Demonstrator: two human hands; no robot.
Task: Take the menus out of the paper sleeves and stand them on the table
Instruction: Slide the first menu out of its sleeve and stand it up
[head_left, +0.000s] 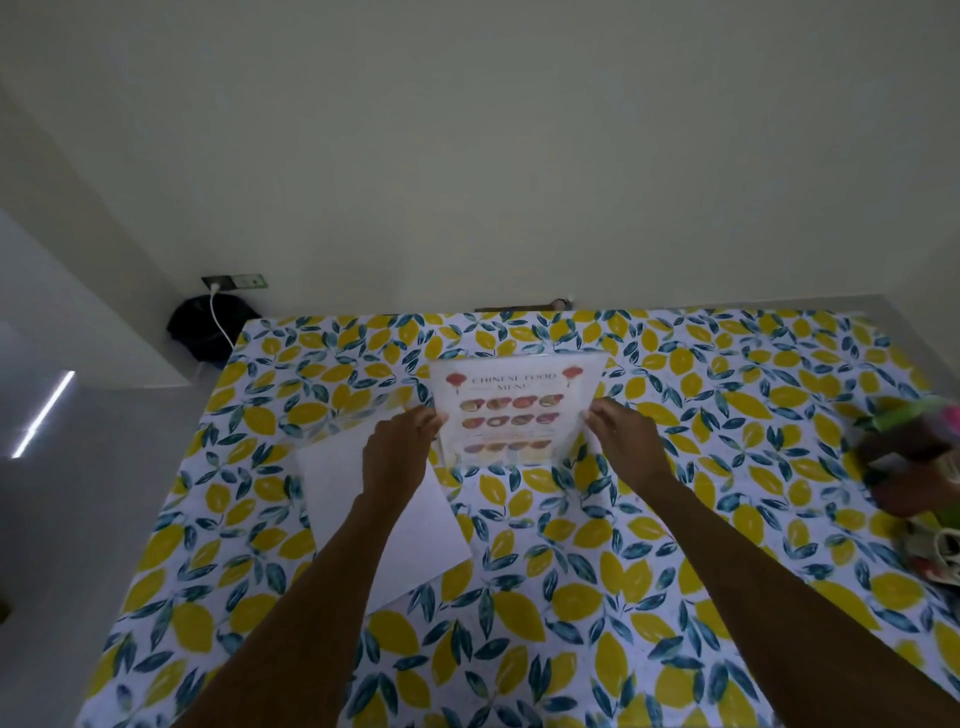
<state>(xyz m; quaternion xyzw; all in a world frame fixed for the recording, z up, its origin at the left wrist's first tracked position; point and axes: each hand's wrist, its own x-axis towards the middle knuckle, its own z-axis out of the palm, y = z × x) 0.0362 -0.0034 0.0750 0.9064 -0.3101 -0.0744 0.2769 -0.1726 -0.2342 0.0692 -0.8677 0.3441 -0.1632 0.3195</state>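
Observation:
A Chinese food menu (511, 410) in a clear stand is upright on the lemon-print table (649, 545), facing me. My left hand (400, 447) grips its left edge with fingers and thumb. Its right edge is pinched by my right hand (626, 441). A white paper sleeve (363, 514) lies flat on the table under my left forearm, just left of and nearer than the menu.
At the right edge of the table sits a blurred heap of colourful items (914, 457). Beyond the far-left table corner, a black bag (205, 325) sits below a wall socket with a white cable. A wall runs along the far table edge.

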